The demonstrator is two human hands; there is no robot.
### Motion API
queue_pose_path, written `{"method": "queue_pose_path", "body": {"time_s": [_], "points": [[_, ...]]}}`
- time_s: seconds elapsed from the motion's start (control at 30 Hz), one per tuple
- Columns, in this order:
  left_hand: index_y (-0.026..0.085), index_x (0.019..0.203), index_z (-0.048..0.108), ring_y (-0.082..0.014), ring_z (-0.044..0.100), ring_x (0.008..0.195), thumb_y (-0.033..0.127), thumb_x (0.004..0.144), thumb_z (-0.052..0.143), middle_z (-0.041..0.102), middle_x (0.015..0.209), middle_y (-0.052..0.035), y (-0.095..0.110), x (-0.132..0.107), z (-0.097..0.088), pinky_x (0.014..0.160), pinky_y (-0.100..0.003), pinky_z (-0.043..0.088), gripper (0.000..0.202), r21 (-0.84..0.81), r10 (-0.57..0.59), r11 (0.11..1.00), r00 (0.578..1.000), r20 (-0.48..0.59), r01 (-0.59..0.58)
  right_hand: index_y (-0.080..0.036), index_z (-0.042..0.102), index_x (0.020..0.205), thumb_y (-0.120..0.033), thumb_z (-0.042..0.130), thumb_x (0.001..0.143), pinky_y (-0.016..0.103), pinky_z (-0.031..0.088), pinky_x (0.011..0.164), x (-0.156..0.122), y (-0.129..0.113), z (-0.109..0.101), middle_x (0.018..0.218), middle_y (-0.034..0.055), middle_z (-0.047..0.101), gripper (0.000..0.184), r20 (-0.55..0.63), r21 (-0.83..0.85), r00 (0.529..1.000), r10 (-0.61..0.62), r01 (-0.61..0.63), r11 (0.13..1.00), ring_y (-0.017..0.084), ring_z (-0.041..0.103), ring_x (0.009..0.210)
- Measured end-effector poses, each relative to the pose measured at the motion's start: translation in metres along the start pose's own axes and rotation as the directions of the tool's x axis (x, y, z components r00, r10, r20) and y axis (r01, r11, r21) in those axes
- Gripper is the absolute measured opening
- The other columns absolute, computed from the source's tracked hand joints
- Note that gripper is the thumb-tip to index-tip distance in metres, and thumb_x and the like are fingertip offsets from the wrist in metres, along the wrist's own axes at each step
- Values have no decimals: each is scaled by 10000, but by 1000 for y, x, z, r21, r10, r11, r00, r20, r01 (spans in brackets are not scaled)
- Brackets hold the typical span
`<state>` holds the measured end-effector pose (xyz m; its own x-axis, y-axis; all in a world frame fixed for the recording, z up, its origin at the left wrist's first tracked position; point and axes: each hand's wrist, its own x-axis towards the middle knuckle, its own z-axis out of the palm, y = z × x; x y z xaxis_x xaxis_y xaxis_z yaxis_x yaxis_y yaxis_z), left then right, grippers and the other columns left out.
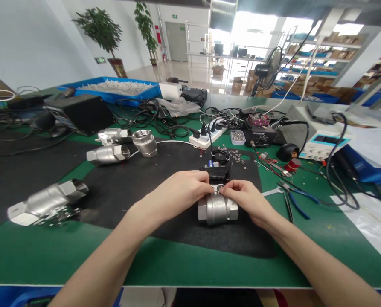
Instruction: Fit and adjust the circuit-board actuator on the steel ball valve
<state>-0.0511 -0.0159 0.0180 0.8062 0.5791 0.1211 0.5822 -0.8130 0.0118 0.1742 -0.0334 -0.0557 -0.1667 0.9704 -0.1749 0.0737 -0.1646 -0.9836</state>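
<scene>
A silver metal ball valve point(218, 209) lies on the black mat in front of me. Against its far side is a black box-shaped part point(218, 174) with a blue fitting and a coiled black cable. My left hand point(193, 184) pinches at the left of the valve's top mount, where the black part meets it. At the right of the same mount, my right hand point(243, 194) is closed with thumb and forefinger together. Whatever small pieces the fingertips hold are hidden by the fingers.
More metal valves point(109, 154) stand at the left, with one larger valve point(49, 201) nearer me. Blue-handled pliers point(297, 198) and a wrench point(272, 191) lie at the right. Behind are a power strip point(206, 135), cables, scattered small rings point(237, 156) and a soldering station point(260, 135).
</scene>
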Motion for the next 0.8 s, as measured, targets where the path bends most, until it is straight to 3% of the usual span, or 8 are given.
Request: {"method": "queue_pose_path", "body": {"time_s": [0.13,0.27,0.4,0.6,0.8], "points": [[303,1160,729,-176,563,1090,242,980,591,664,1176,-37,-5,-13,24,938,-326,463,235,177,111,982,963,-247,-68,-136,706,852,-428,769,815,280,321,628,-2,3,0,785,7,640,300,28,40,1000,3,-4,999,133,490,695],[314,1160,732,-211,508,1176,171,931,645,647,1248,-49,-9,-16,41,1026,-399,466,283,186,136,980,905,-403,-64,-132,702,852,-444,765,826,277,311,627,-3,3,-3,778,2,629,320,62,66,998,15,-19,998,126,476,683],[330,1181,725,-207,509,1180,141,928,632,645,1230,-46,-9,-16,45,1021,-393,491,329,151,116,987,903,-413,-57,-120,719,849,-442,777,820,275,299,622,-4,2,-6,776,9,634,329,97,72,995,22,-29,997,125,470,685],[268,1211,724,-145,562,997,162,965,577,643,1108,-80,-8,-18,47,840,-275,518,306,96,85,994,931,-354,-55,-116,741,907,-450,765,817,273,294,602,-4,5,-6,785,17,658,346,110,107,994,26,-38,994,122,468,651],[268,1193,737,-117,624,959,169,974,568,681,1104,-67,-11,-18,47,804,-232,517,294,27,68,998,935,-347,-62,-118,735,906,-440,782,801,267,312,606,-4,7,-5,801,21,662,342,96,120,995,29,-41,992,122,483,660]]}}
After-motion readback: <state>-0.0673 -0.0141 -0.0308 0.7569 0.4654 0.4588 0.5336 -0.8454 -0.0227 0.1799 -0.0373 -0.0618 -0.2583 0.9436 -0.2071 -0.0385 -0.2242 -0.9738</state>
